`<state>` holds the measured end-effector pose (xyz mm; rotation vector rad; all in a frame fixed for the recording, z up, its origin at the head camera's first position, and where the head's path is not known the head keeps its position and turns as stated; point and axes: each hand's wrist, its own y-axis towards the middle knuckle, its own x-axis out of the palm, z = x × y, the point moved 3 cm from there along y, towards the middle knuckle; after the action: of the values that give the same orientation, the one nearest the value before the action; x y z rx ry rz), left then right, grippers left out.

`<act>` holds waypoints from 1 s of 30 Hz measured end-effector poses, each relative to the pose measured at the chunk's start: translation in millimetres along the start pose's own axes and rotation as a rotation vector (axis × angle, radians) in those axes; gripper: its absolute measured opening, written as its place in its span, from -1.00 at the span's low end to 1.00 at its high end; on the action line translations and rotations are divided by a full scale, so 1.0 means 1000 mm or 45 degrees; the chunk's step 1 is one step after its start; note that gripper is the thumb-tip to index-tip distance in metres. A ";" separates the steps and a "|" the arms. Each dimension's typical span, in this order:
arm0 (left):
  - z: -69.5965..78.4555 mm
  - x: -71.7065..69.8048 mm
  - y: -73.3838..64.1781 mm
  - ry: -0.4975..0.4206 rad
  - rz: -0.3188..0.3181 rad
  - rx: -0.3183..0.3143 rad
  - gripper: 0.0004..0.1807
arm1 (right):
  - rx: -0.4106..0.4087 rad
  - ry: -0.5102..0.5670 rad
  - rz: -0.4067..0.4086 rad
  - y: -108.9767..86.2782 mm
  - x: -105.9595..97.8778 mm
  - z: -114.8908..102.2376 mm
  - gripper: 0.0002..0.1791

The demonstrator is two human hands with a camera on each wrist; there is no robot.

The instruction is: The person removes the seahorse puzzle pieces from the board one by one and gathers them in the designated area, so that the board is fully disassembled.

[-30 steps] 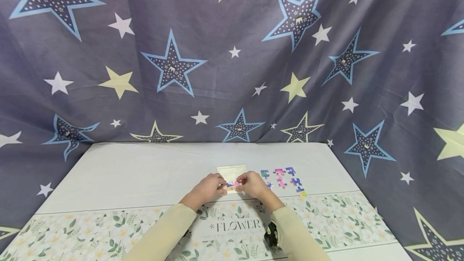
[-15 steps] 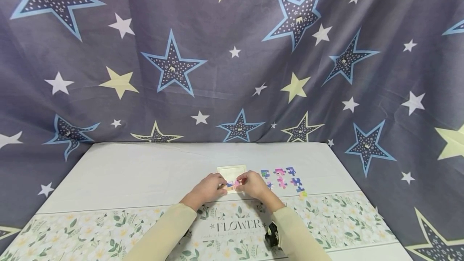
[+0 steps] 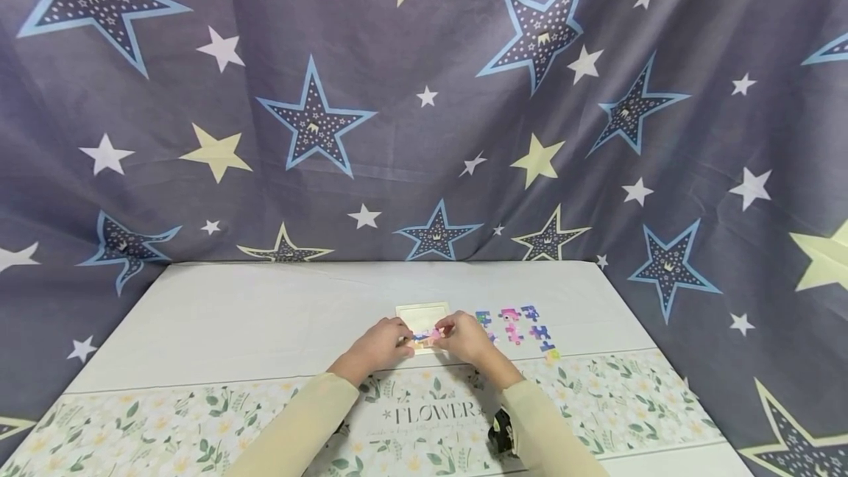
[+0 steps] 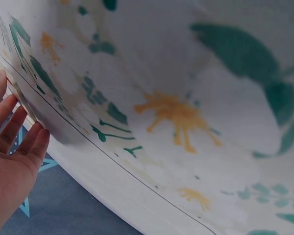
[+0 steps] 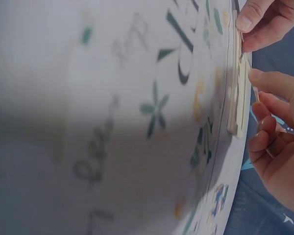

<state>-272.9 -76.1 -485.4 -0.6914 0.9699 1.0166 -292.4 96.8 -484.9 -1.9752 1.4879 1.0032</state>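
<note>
A small cream puzzle tray [image 3: 422,308] lies on the table, with colourful joined pieces [image 3: 420,338] along its near side. My left hand [image 3: 380,344] holds the tray's left near corner; in the left wrist view, the fingers [image 4: 27,132] lie along its edge. Over the tray's right side, my right hand [image 3: 466,338] pinches a pink jigsaw piece [image 3: 436,334] between thumb and forefinger. The right wrist view shows that piece [image 5: 256,93] edge-on and tilted above the tray [image 5: 233,98]. The fingertips hide part of the picture.
Several loose jigsaw pieces [image 3: 513,331], pink, blue, green and yellow, lie to the right of the tray. A floral band with lettering [image 3: 435,412] crosses the white table [image 3: 278,315]. A star-patterned curtain [image 3: 397,131] rises behind the table and along its sides.
The right hand and the pink piece have shifted very slightly to the right. The left hand and the tray stay in place.
</note>
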 end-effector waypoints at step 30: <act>-0.002 0.002 0.000 0.011 0.015 -0.026 -0.64 | -0.060 -0.045 0.008 -0.029 -0.042 0.033 -0.67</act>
<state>-273.4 -76.7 -488.0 -0.7079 0.9731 1.0359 -279.9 155.6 -474.7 -1.9756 1.4655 1.0795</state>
